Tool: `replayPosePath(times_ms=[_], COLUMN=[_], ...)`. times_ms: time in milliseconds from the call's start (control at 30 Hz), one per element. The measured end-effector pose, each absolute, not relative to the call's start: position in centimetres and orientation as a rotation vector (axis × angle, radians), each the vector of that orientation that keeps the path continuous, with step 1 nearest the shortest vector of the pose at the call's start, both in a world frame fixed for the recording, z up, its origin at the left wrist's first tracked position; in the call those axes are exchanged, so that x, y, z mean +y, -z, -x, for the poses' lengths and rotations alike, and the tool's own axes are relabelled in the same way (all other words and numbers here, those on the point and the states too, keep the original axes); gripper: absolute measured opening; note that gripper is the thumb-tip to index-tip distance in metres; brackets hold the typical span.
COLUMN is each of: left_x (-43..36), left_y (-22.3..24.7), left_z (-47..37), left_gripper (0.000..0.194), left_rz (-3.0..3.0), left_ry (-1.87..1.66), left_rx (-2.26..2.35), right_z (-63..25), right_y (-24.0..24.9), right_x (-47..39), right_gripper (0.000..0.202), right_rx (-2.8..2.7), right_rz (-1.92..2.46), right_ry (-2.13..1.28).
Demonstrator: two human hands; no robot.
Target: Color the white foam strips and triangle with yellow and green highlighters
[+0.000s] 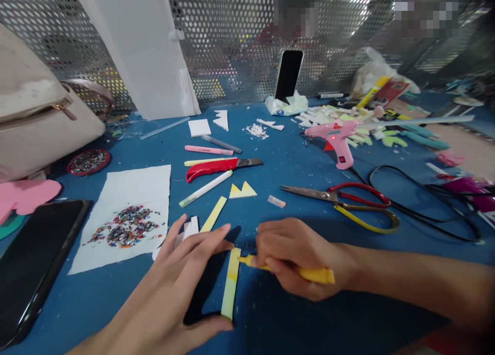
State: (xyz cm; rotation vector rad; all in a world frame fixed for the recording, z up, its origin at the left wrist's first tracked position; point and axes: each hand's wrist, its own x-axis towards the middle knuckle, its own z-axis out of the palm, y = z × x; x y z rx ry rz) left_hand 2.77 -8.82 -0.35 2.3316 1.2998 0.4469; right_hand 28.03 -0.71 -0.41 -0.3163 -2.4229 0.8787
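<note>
A pale yellow-green strip lies on the blue table, its upper part a stronger yellow. My left hand holds it by its two ends, thumb at the near end and a finger at the far end. In my right hand is a yellow marker, gripped like a pen, its tip at the strip's right edge near the top. Just beyond my left fingers lie another pale yellow strip and white pieces, partly covered. Farther up sits a zigzag-cut piece with yellow points.
Red-handled knife, green-tipped marker, pink marker and a small cap lie ahead. To the right are scissors and a pink glue gun with a cable. Left: paper with glittery bits and a phone.
</note>
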Motion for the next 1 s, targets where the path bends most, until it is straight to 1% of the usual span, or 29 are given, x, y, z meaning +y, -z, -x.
replayPosePath(times_ms=[133, 267, 367, 500, 633, 733, 1000], left_x=[-8.83, -8.90, -8.93, -8.87, -8.83, -8.85, -8.89], left_y=[0.31, 0.36, 0.38, 0.31, 0.25, 0.27, 0.20], left_z=[-2.73, -2.65, -2.63, -2.72, -2.78, -2.76, -2.85], left_gripper=[0.096, 0.095, 0.096, 0.094, 0.093, 0.093, 0.094], left_rz=[-2.348, -2.342, -2.334, -2.347, -2.361, -2.383, -2.354], left_ry=[-0.460, -0.434, -0.434, -0.463, -0.468, -0.457, -0.483], left_rx=[1.305, 1.311, 1.322, 1.306, 1.308, 1.317, 1.338], right_z=[-27.84, -27.71, -27.69, -27.70, -27.67, -27.63, -27.71], right_y=[0.09, -0.04, 0.10, 0.24, 0.01, -0.11, 0.18], right_x=[-0.83, -0.95, -0.99, -1.03, -1.03, -1.04, -1.02], right_gripper=[0.015, 0.018, 0.017, 0.014, 0.019, 0.021, 0.019], right_rx=[-2.425, -2.474, -2.463, -2.519, -2.487, -2.487, -2.476], right_rz=[0.376, 0.311, 0.357, 0.252, 0.361, 0.324, 0.384], right_ry=[-0.850, -0.829, -0.806, -0.750, -0.750, -0.760, -0.714])
